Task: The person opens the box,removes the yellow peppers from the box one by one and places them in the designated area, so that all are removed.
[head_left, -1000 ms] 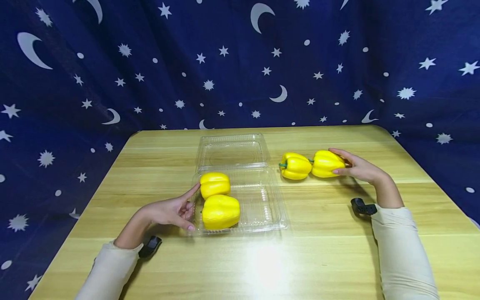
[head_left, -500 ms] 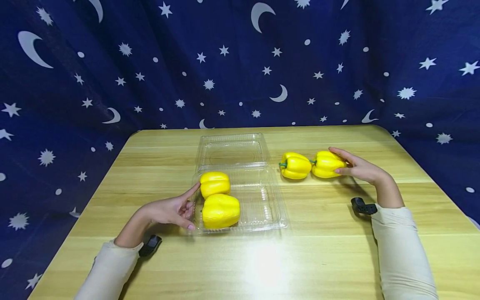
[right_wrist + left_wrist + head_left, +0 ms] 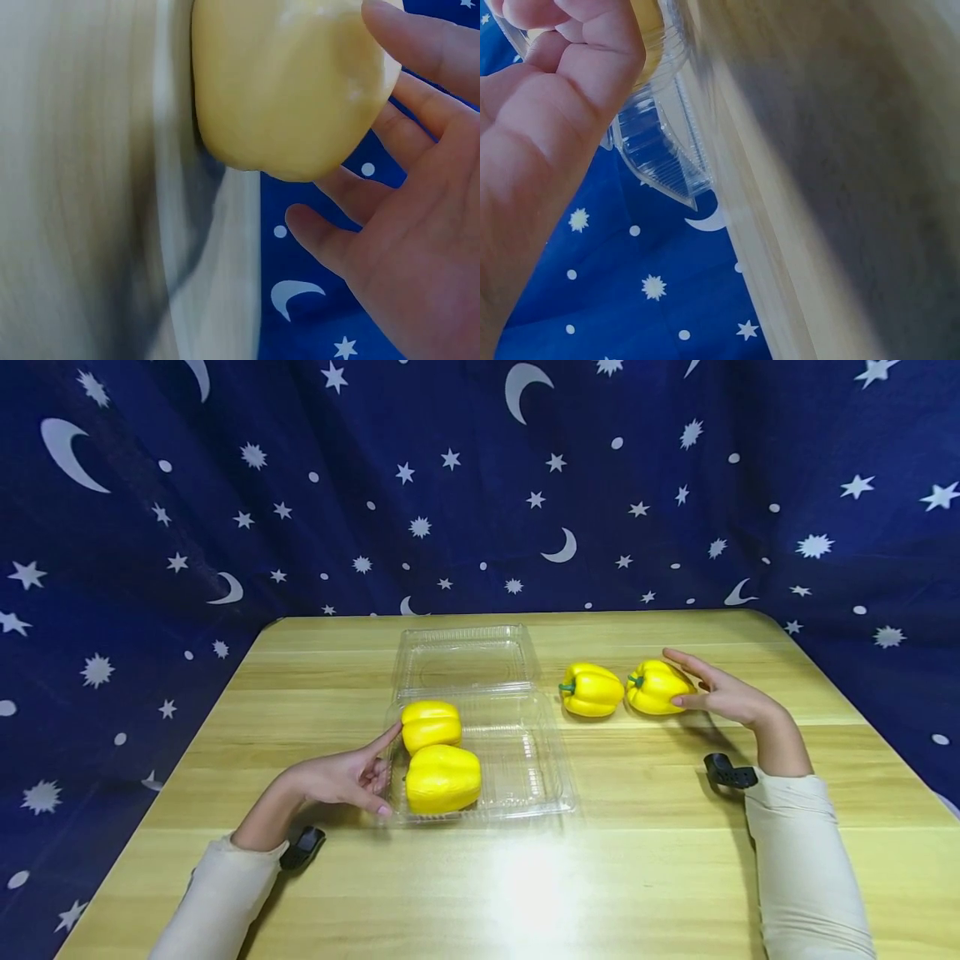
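In the head view, a clear plastic clamshell container lies with its lid folded back. Inside its left half sit two yellow bell peppers, a rear one and a front one. My left hand is at the container's left edge, index finger stretched toward the rear pepper and thumb near the front corner. On the table to the right lie a yellow bell pepper and, slightly apart, another bell pepper. My right hand is beside that last one, fingers spread, thumb at its side; whether it touches is unclear.
The container's lid lies flat behind the tray part. Everything rests on a light wooden table. A dark blue curtain with moons and stars hangs behind. Black wrist cameras are strapped below both hands.
The rightmost pepper has turned so its green stem shows and a gap opens to its neighbour. My right hand's fingers have lifted off its top. The left hand stays put.
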Demonstrator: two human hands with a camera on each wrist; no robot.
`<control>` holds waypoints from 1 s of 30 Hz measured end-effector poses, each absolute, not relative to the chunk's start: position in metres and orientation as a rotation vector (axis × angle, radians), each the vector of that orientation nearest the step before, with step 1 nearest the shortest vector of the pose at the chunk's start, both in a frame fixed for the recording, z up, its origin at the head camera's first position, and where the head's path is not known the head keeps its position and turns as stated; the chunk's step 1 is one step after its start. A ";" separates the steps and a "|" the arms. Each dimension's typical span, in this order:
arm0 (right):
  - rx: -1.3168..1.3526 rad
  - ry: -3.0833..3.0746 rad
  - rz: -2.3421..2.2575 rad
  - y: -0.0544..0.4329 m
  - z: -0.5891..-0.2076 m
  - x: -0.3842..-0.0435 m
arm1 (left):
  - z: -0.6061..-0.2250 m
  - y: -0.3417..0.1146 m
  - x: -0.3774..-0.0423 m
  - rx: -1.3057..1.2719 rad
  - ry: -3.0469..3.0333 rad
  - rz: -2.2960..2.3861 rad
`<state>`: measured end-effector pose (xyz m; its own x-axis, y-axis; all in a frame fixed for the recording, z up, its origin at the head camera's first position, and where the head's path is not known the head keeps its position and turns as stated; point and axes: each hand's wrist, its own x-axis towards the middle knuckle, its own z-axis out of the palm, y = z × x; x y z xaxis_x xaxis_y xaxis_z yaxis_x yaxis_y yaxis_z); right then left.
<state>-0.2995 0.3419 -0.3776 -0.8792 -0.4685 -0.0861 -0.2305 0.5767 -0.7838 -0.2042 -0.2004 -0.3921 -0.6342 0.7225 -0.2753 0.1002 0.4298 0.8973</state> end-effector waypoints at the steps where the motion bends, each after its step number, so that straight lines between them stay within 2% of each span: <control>1: -0.572 2.532 -1.192 0.341 -0.376 -0.299 | -0.392 -0.201 -0.204 0.697 2.025 1.209; 20: -0.540 2.636 -1.138 0.323 -0.363 -0.281 | -0.386 -0.198 -0.205 0.690 2.018 1.185; 30: -0.670 2.654 -1.095 0.274 -0.348 -0.277 | -0.383 -0.200 -0.201 0.667 2.023 1.181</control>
